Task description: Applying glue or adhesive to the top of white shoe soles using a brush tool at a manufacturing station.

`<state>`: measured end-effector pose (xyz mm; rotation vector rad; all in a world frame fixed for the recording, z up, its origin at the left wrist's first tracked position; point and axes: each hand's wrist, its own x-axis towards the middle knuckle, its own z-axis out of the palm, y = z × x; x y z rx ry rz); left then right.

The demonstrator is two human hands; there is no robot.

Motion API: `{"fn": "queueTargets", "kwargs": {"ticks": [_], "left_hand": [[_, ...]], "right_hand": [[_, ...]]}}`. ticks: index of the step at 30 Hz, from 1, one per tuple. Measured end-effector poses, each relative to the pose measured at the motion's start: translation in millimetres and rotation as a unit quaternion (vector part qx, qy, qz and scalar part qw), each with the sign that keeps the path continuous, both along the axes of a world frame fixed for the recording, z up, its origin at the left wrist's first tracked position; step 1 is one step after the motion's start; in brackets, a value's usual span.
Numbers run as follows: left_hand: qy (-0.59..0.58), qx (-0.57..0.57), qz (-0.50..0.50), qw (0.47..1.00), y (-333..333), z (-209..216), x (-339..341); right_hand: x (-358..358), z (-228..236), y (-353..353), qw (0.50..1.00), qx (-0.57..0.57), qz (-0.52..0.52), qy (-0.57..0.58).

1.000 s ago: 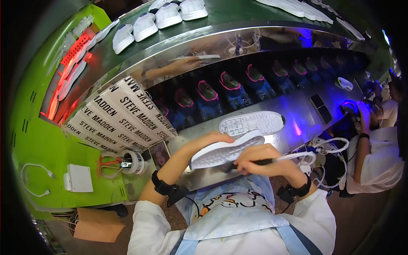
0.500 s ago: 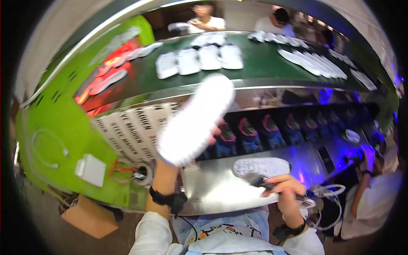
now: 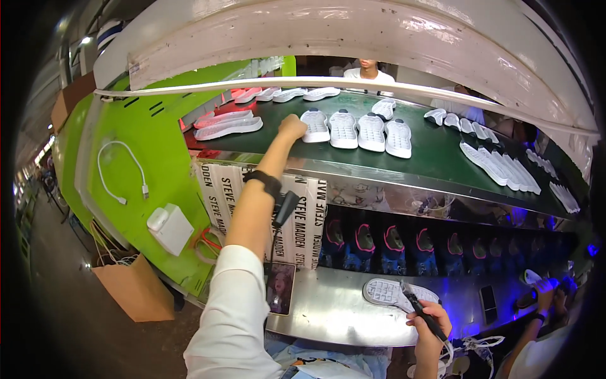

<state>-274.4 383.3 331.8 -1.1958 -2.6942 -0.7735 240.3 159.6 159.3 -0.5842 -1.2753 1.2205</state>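
Observation:
My left hand (image 3: 293, 128) is stretched out over the green work surface (image 3: 290, 151), its fingers closed at the left edge of a white shoe sole (image 3: 315, 127). That sole stands leftmost in a row of similar ones with cupped, gridded insides. Near the front, my right hand (image 3: 432, 321) grips a black-handled brush (image 3: 428, 318) with a pale cable or tube running from its lower end. The brush tip is over another white sole (image 3: 382, 292), which lies gridded side up on the metal table (image 3: 334, 316); whether they touch I cannot tell.
More soles (image 3: 228, 126) lie at far left under red light, others (image 3: 499, 165) at right. Shoe uppers with pink rims (image 3: 365, 239) line the lower shelf. A tablet (image 3: 279, 288), a phone (image 3: 488, 304), a white box (image 3: 170, 228) and a paper bag (image 3: 136, 287) are nearby. A co-worker's hand (image 3: 544, 294) works at right.
My left hand has gone from holding a white sole up close to reaching the row on the green surface. The view has shifted left. My right hand keeps the brush by the sole.

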Motion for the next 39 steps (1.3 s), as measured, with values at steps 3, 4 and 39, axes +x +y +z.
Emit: {"fn": "queueTargets", "kwargs": {"ticks": [3,4,39], "left_hand": [[-0.346,0.331,-0.173,0.860,-53,1,59],[-0.399,0.361,-0.199,0.819,-93,3,78],[-0.928,0.129,-0.306,0.168,-211,-261,268]], "right_hand": [[12,-12,7,0.996,-0.094,-0.010,0.005],[11,-11,10,0.995,-0.098,-0.015,-0.002],[-52,-13,1,0.956,0.137,0.163,-0.201]]}}
